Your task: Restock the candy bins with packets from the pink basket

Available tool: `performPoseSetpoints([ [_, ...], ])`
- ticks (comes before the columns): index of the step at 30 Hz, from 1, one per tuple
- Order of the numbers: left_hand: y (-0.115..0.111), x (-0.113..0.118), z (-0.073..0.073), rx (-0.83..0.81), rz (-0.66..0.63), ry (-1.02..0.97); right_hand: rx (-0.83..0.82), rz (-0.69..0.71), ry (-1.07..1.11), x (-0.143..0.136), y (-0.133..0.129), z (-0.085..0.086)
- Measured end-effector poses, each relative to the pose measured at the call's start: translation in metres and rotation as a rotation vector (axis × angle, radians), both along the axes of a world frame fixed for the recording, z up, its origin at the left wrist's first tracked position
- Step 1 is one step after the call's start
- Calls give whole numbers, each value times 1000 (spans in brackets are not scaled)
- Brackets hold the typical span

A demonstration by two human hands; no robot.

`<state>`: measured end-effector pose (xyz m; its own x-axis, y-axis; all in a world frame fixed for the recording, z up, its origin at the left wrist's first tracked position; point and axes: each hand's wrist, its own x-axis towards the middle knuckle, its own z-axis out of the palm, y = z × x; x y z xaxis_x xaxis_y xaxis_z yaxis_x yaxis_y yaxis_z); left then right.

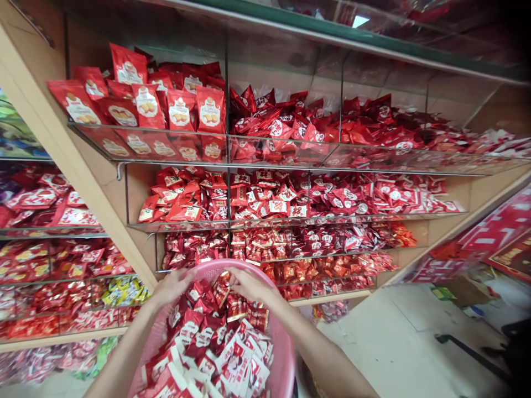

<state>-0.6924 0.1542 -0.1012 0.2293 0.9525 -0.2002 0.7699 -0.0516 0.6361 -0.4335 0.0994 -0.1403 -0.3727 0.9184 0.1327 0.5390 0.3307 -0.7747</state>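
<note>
A pink plastic basket (286, 354) sits low in front of me, heaped with small wrapped snacks. Dark red packets (194, 326) and gold-and-red wrapped pieces (237, 307) fill its far part, while white-and-red sachets (238, 356) lie nearer. My left hand (176, 284) is at the basket's far left rim, its fingers curled over the edge. Inside the far right side, my right hand (249, 284) hangs over the gold-and-red pieces with its fingers slightly bent and apart. I see no packet between them, though the fingertips are partly hidden.
Ahead, glass-fronted shelves (269, 221) hold rows of red packets in divided bins. A wooden upright (87, 166) separates them from another rack at left, where yellow packets (124, 291) show. Red boxes (498, 232) stand at right, above a pale tiled floor (373, 337).
</note>
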Motion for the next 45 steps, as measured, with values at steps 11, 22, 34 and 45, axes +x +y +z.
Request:
performPoseSetpoints([
  [11, -2, 2, 5, 0, 18, -6, 266, -434, -58, 43, 3, 43],
  [22, -6, 5, 11, 24, 29, 22, 134, -606, -329, 66, 28, 32],
  [34, -2, 3, 8, 30, 11, 12, 109, -531, -187, 68, 25, 32],
  [45, -5, 4, 10, 17, 26, 13, 132, -638, 522, 66, -10, 41],
])
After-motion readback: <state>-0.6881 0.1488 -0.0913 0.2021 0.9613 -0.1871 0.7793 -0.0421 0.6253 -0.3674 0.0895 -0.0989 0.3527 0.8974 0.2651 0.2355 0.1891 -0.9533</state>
